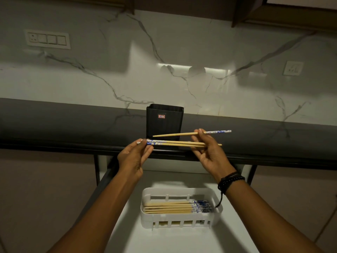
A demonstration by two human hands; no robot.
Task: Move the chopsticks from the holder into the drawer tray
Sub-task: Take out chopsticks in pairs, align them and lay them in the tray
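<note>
A black square holder [164, 122] stands on the dark counter near its front edge. In front of it my left hand [134, 157] pinches the blue-patterned ends of a bundle of wooden chopsticks [175, 142], held level. My right hand [211, 152] supports the bundle's bare tips and also pinches a single chopstick [182, 134] just above, its patterned end pointing right. Below, a white slotted tray [182, 222] sits in the open drawer and holds several chopsticks [175, 207] lying flat, patterned ends to the right.
The dark counter [63, 128] runs across the view with a marble backsplash behind it. The white drawer floor [164, 241] extends toward me. A switch panel [47, 39] is on the wall at upper left, a socket [293, 68] at right. My right wrist wears black bead bracelets [230, 180].
</note>
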